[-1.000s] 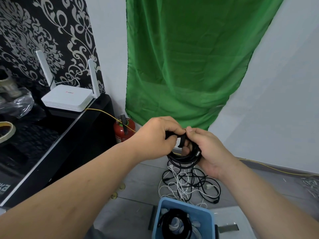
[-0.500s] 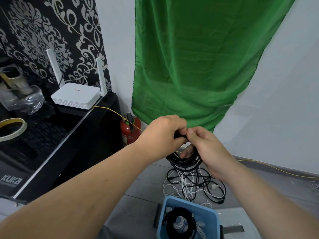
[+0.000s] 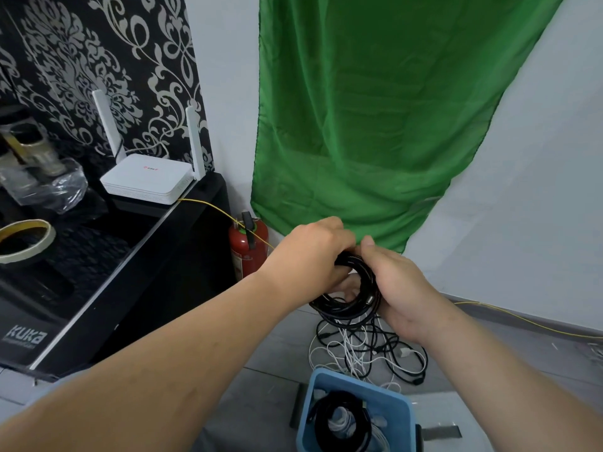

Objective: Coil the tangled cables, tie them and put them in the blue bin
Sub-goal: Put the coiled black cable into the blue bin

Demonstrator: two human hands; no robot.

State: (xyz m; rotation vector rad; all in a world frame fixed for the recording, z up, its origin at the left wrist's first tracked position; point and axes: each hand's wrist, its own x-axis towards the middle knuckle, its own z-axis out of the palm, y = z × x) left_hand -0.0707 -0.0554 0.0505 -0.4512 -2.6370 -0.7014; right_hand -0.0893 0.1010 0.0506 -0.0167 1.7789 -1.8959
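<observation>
- A green cloth (image 3: 375, 125) is hung on the white wall beyond the fingers, with its lower edge just above the knuckles.
- A red fire extinguisher (image 3: 246, 252) is stood on the floor to the left of the fingers, beside a black cabinet (image 3: 146, 272).
- A thin yellow cable (image 3: 222, 212) is run from a white router (image 3: 146, 181) on the cabinet top past the extinguisher, and is lost behind the left hand (image 3: 310, 252).
- Farther left of the fingers, a tape roll (image 3: 26, 239) and a crumpled clear plastic bag (image 3: 55, 187) are set on the cabinet.
- Straight below the fingers, a loose tangle of black and white cables (image 3: 368, 350) is spread on the grey floor, its upper part hidden by what is held.
- A blue bin (image 3: 362, 384) is placed nearer to the person than the tangle. A coiled black cable (image 3: 326, 415) and some white cable (image 3: 339, 422) are lain inside it.
- The black cable coil (image 3: 352, 308) is held in the air between both hands, above the tangle and apart from the bin.
- The left hand's fingers are curled round the coil's top, knuckles up.
- The right hand (image 3: 398, 288) is wrapped round the coil's right side, with the thumb laid over the top close to the left fingers.
- Both bare forearms are stretched forward from the lower edge.
</observation>
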